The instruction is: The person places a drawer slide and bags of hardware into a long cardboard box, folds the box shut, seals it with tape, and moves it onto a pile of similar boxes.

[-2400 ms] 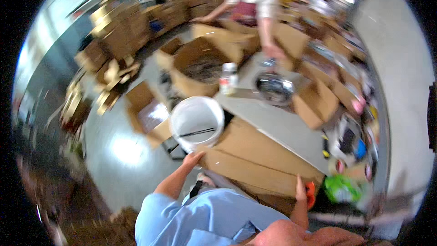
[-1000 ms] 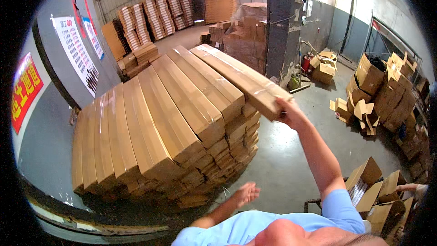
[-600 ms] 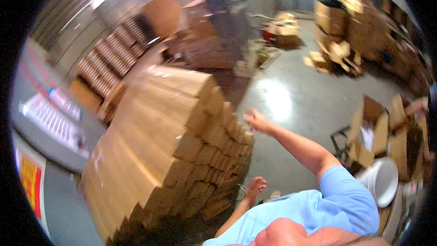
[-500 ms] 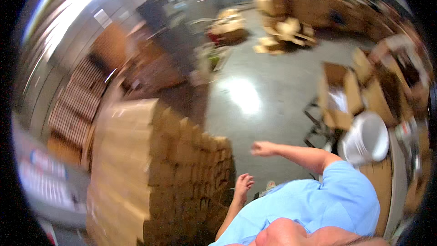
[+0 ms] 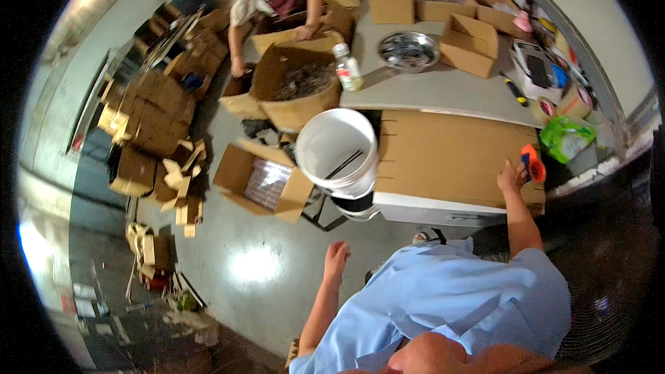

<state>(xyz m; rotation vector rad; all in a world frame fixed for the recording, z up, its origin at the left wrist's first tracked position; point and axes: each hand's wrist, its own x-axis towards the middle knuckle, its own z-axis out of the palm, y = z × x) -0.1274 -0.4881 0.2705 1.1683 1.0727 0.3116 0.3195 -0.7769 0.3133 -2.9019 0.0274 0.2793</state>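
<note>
My right hand (image 5: 511,177) reaches over a flat brown cardboard sheet (image 5: 443,156) on the workbench, its fingers apart. Just beside those fingers stands an orange tape dispenser (image 5: 534,164) with a dark blue part; the hand does not appear closed around it. Over the grey floor, lower and to the left, hangs my left hand (image 5: 337,260), fingers loosely bent, thumb apart, nothing in it. Between the two hands but farther off is a white bucket (image 5: 337,142) with a dark stick-like thing inside.
Across the table (image 5: 395,90), a person (image 5: 277,0) handles cardboard boxes. A metal bowl (image 5: 409,52), a bottle (image 5: 347,68), tape rolls (image 5: 575,101) and a green bag (image 5: 566,138) stand there. An open carton (image 5: 263,180) lies on the floor beside the bucket.
My view has swung right, from the stacked cartons to the workbench. My right hand has gone from over the floor to beside the tape dispenser. My left hand still hangs free.
</note>
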